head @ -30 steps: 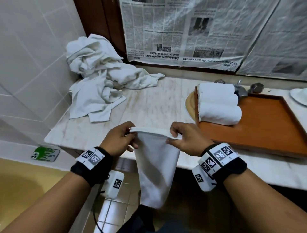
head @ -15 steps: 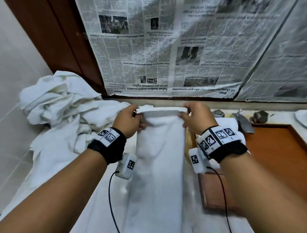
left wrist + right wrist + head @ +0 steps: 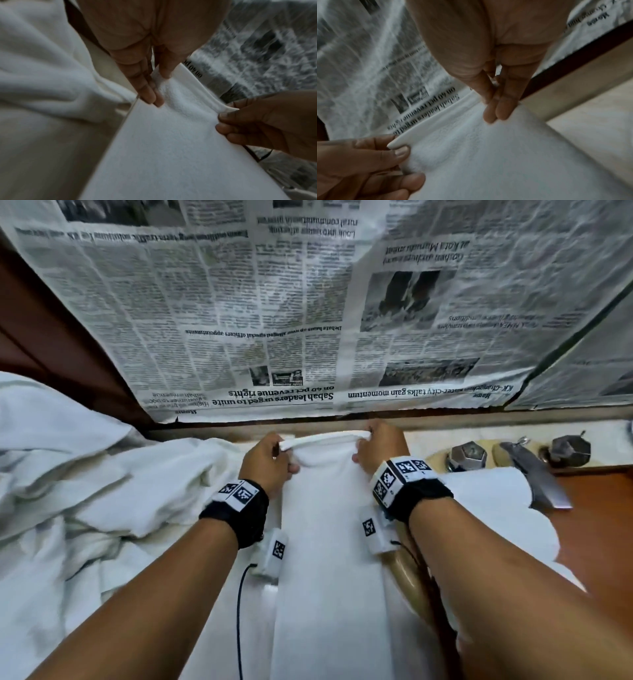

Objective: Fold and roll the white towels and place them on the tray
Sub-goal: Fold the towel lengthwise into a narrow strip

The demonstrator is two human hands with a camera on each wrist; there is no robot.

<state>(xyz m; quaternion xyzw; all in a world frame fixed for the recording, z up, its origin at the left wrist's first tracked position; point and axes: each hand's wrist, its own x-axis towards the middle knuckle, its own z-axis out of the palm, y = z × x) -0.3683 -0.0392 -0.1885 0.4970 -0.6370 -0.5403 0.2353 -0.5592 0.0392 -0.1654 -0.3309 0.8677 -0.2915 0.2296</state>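
The left hand (image 3: 265,462) pinched the left end of the folded towel (image 3: 329,542)'s far hem, its fingers (image 3: 145,86) curled tight on the cloth with the thumb above. The right hand (image 3: 380,448) pinched the right end of the same hem, its fingers (image 3: 498,106) closed together on the corner, so the hem ran taut between the two hands.

Half a second before, the hands held that hem higher and nearer the body; now they had reached further back, and the hem sat close under the newspaper (image 3: 274,320), with more of the strip lying flat on the tabletop (image 3: 253,621).

The folded towel was a long, narrow white strip, smooth along its length, with a thick band at the held end and a slight sag just behind it. Left of the folded towel lay the pile of loose white towels (image 3: 85,474); right of it were a rolled towel (image 3: 493,498), the tap (image 3: 534,474) and the wooden tray (image 3: 596,525).
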